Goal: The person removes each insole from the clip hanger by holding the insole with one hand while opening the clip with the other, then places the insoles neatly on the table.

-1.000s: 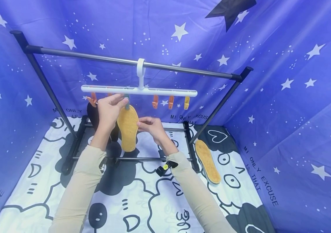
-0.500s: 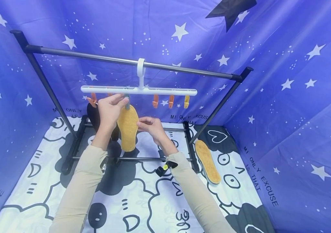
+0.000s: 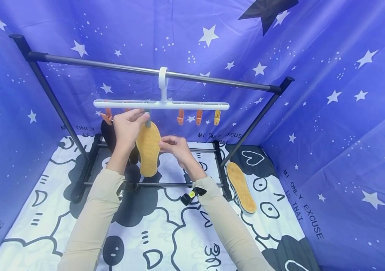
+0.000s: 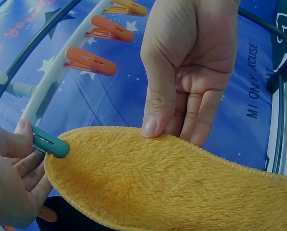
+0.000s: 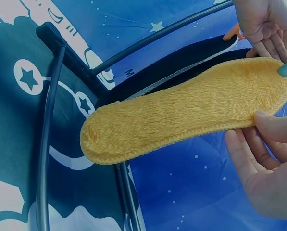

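Note:
A fuzzy yellow insole hangs upright below the white clip hanger, its top edge in the jaws of a green clothespin. My left hand pinches that clothespin between thumb and fingers. On the insole's right edge, my right hand pinches the rim, thumb on the fuzzy face and fingers behind. Black insoles hang to the left behind my left hand, an orange clothespin at the top of one. A second yellow insole lies on the patterned cloth at the right.
The hanger hooks over the top bar of a dark metal rack. Two orange clothespins and a yellow one hang on its right half. Blue star-printed curtain surrounds the rack. A black-and-white cartoon cloth lies underneath.
Both hands keep their places on the clothespin and the insole. The head view has shifted very slightly; nothing else visibly differs.

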Demonstrator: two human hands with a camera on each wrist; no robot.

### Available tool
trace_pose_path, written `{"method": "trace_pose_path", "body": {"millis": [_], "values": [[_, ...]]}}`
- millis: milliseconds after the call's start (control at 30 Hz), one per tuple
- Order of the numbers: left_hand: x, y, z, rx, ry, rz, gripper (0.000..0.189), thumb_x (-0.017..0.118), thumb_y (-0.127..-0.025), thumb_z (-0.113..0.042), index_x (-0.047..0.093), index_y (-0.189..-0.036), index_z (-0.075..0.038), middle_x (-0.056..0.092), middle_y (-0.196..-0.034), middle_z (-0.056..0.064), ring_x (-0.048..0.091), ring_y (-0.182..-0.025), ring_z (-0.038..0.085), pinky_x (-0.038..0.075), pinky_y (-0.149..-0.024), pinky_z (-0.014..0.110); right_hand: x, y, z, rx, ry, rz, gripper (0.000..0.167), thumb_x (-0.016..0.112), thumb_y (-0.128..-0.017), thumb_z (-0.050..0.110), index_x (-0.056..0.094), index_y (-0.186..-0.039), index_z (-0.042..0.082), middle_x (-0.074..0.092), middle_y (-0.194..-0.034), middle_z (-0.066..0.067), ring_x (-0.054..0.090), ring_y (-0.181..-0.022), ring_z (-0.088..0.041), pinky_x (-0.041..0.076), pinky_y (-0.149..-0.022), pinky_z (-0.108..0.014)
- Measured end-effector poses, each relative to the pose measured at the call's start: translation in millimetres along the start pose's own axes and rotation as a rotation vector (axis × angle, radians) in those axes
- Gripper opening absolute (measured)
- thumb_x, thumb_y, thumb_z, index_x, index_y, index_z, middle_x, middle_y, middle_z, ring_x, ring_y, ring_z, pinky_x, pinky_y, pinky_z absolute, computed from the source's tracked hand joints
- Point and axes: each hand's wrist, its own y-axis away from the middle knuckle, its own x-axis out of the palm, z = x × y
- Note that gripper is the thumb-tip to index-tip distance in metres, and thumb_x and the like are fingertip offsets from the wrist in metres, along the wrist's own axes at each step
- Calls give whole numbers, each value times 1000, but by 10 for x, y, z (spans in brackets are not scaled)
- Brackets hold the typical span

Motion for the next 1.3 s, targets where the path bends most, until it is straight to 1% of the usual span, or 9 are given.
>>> {"method": "trace_pose_path", "body": {"millis": [433,667,1000,1300], "values": [[6,-3,10,-3,-25,-11,34,79,-90,-11,72,-119,5,72,-121,21,71,-114,29,56,-102,35,6,3,-11,-4,-6,-10,26,66,-94,-7,63,-116,-20,71,-82,1,71,-73,-9,64,-82,-33],[5,4,-16,-24,-41,-9,35,79,-90,-14,73,-120,2,72,-122,19,71,-116,27,55,-104,34,8,7,-10,-4,-14,-15,27,65,-94,-7,63,-116,-21,71,-82,2,71,-74,-9,63,-84,-34],[9,-11,-16,-31,-43,-11,35,79,-90,-14,73,-121,1,72,-122,18,71,-116,26,54,-104,33,8,14,3,1,-14,-18,27,65,-94,-7,63,-117,-20,71,-82,2,71,-73,-9,63,-84,-34],[5,-13,-28,-59,-51,-11,36,78,-91,-15,72,-123,-1,71,-125,16,69,-119,25,53,-105,32,3,38,30,21,-24,-27,28,67,-93,-6,64,-117,-19,73,-84,-1,73,-74,-11,64,-84,-36]]}}
